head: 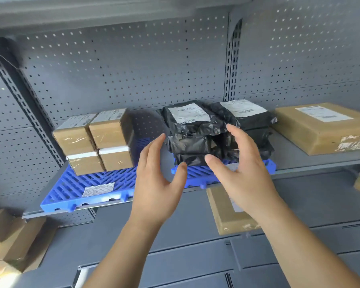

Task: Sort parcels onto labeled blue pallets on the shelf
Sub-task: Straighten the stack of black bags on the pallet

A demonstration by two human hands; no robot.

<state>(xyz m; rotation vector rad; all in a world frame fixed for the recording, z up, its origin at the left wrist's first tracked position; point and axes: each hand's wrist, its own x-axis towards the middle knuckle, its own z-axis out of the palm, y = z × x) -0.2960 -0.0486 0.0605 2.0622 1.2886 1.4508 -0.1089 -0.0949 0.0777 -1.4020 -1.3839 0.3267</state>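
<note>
Two open hands are held up before black parcels at the centre of the frame.

The left hand and right hand are seen with fingers spread and lightly bent, palms turned toward each other, and nothing is gripped; whether the fingertips touch the plastic cannot be told. The black parcels are stacked in two piles side by side on the right pallet, with white labels on top. At centre left, four brown boxes are stacked two high on the left pallet, whose front carries a label. Both pallets are laid on the grey shelf. A flat parcel is set on the shelf at right.
</note>
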